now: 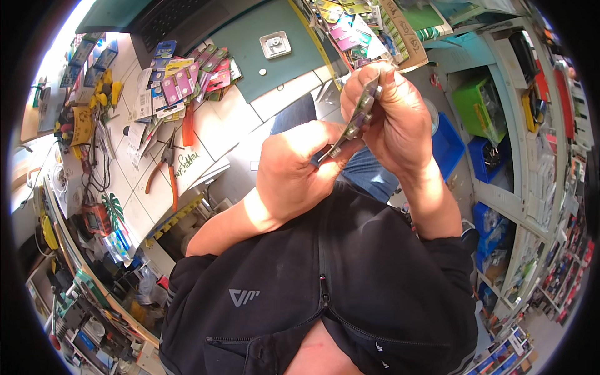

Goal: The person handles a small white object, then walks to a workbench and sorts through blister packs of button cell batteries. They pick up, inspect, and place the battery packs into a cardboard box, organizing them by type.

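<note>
A blister card of button cells (360,116) is raised in front of my chest and seen nearly edge-on, its clear bubbles facing right. My left hand (300,161) pinches the lower end between thumb and fingers. At the upper end, my right hand (398,110) grips the card, with the thumb near its top edge. Beyond my hands, a small white square tray (275,45) holding a small metal part sits on a green mat (243,51). One small round disc, like a button cell (262,72), lies on the mat near the tray.
Left on the tiled bench are a heap of battery blister cards (180,84), long-nose pliers (165,161) and an orange handle (188,125). A cardboard box of more cards (408,37) stands at the far right. Shelves with a green bin (478,110) and blue bins (487,161) line the right.
</note>
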Demonstrator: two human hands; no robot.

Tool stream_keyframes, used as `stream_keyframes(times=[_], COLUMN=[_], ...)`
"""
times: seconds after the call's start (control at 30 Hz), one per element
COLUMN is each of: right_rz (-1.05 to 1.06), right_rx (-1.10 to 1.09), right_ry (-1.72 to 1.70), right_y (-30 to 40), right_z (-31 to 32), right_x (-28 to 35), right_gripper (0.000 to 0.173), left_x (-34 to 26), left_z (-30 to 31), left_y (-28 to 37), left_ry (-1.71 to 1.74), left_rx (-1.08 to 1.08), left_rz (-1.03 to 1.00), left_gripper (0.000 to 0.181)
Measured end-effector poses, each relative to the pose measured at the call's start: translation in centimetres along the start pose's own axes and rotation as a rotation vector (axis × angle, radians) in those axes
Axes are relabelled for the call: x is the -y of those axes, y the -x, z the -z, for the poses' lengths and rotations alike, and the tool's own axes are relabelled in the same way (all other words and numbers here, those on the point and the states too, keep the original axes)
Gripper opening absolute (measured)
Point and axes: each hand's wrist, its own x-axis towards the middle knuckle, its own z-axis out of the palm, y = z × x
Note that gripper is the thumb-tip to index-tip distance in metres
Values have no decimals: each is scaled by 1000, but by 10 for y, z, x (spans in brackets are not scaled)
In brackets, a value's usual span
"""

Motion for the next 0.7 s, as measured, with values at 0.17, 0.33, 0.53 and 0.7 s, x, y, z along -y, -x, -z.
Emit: stream_keyframes(times=[0.17, 0.33, 0.53, 0.7], right_rz=[3, 170, 61, 46], right_rx=[-145, 18, -320, -311], right_ry=[183, 381, 498, 497], right_y=[9, 26, 26, 24], right_z=[3, 19, 15, 16], right_x=[-8, -35, -52, -62], right_gripper=[37, 31, 20, 19], left_x=[8, 36, 51, 104], left_z=[3, 7, 48, 71], left_y=[7, 29, 18, -32], left_ry=[-21, 130, 109, -652], left_rx=[17, 103, 72, -98], left_rz=[69, 289, 364, 43], left_gripper=[11, 15, 27, 18])
